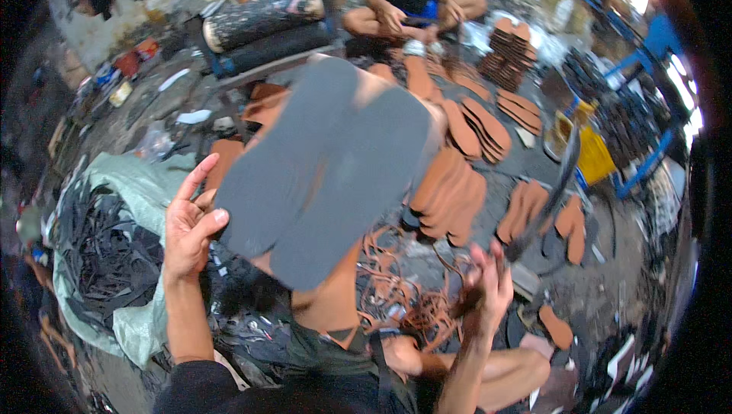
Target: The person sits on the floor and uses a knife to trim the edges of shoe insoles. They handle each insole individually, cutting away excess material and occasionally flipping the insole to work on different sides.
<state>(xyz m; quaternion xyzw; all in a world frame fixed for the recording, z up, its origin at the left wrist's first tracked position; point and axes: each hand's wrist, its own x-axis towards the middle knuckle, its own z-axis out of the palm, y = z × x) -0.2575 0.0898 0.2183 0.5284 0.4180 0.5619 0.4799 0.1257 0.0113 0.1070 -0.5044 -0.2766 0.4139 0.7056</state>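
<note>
In front of me, two large grey sole shapes (347,178) lie side by side, tilted, with tan material showing at their edges. My left hand (189,235) pinches their left edge between the thumb and a finger, its index finger raised. My right hand (484,288), smeared by motion, has its fingers up and curled around a dark brown thing I cannot make out. At its fingertips is the lower end of a long, dark, curved strip (566,166), also blurred; whether the hand grips it is unclear. A bent knee (328,303) shows below the soles.
Stacks of brown soles (450,193) lie on the floor ahead. Tangled brown offcuts (415,300) are near my legs. At left, a pale green sack (141,330) holds black scraps. A person (404,14) sits cross-legged at the back, near a roller machine (263,17). A yellow container (595,155) stands right.
</note>
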